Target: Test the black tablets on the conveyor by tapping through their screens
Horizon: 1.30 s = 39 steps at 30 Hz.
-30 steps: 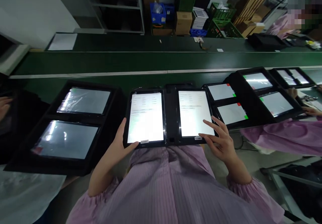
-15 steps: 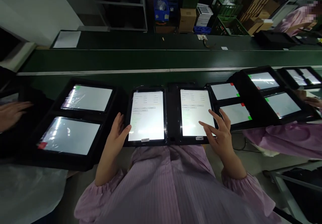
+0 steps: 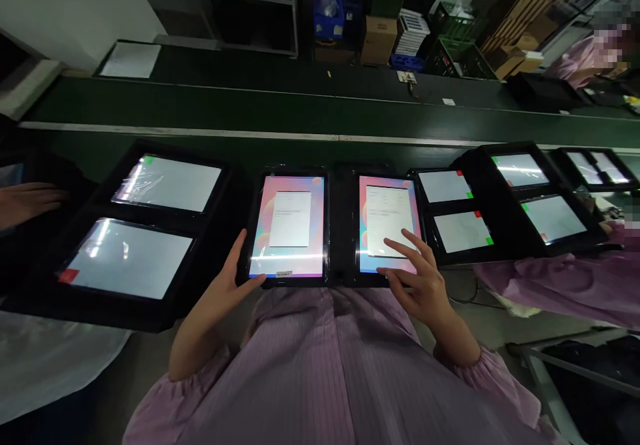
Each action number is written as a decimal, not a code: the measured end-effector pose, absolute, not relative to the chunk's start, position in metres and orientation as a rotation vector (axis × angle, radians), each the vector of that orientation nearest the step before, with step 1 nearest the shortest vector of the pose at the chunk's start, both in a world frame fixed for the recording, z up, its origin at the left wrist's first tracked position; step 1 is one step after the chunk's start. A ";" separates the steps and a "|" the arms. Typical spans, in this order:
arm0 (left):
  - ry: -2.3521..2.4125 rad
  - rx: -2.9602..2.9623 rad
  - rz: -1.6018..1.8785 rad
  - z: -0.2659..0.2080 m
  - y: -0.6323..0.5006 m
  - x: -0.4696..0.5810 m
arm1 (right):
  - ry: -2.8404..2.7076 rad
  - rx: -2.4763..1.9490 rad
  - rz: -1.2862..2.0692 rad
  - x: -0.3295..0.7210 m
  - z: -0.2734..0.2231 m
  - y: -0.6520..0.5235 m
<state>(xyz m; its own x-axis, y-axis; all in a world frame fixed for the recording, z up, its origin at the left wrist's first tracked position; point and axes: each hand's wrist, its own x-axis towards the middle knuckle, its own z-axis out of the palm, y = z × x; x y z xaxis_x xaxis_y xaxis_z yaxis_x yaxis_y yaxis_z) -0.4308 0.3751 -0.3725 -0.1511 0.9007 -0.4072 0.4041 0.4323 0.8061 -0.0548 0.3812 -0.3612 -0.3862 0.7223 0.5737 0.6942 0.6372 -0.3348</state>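
Two black-framed tablets lie side by side before me in dark holders. The left tablet (image 3: 291, 221) has a lit pink and blue screen with a white window on it. A similar picture with a larger white window shows on the right tablet (image 3: 389, 215). My left hand (image 3: 230, 285) rests at the left tablet's lower left corner, thumb on the bottom edge, index finger along the side; its other fingers are hidden. Over the lower part of the right tablet, my right hand (image 3: 419, 281) is open with fingers spread, index and thumb tips close to or on the glass.
More white-screened tablets lie in dark holders at left (image 3: 130, 258) and right (image 3: 553, 218). Another person's hand (image 3: 30, 205) is at far left. Behind runs a green conveyor belt (image 3: 280, 115); crates and boxes (image 3: 379, 39) stand beyond it.
Both tablet screens have gone from full white pages to pink and blue backgrounds with smaller windows. My right hand has moved slightly down and left; my left thumb has slid down to the bottom edge.
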 end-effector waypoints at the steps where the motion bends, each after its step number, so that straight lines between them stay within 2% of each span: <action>1: 1.724 1.114 0.638 -0.371 0.375 -0.431 | -2.157 -1.096 0.048 -0.054 -0.360 0.381; 14: 1.616 1.141 0.945 -0.398 0.374 -0.439 | -2.292 -1.154 0.081 -0.057 -0.367 0.385; 19: 1.621 1.149 0.895 -0.397 0.378 -0.436 | -2.171 -1.149 0.093 -0.054 -0.365 0.387; 25: 1.563 1.042 1.082 -0.401 0.379 -0.442 | -2.090 -1.198 0.048 -0.048 -0.361 0.387; 39: 1.513 0.982 1.011 -0.405 0.378 -0.455 | -2.139 -1.159 0.143 -0.059 -0.365 0.384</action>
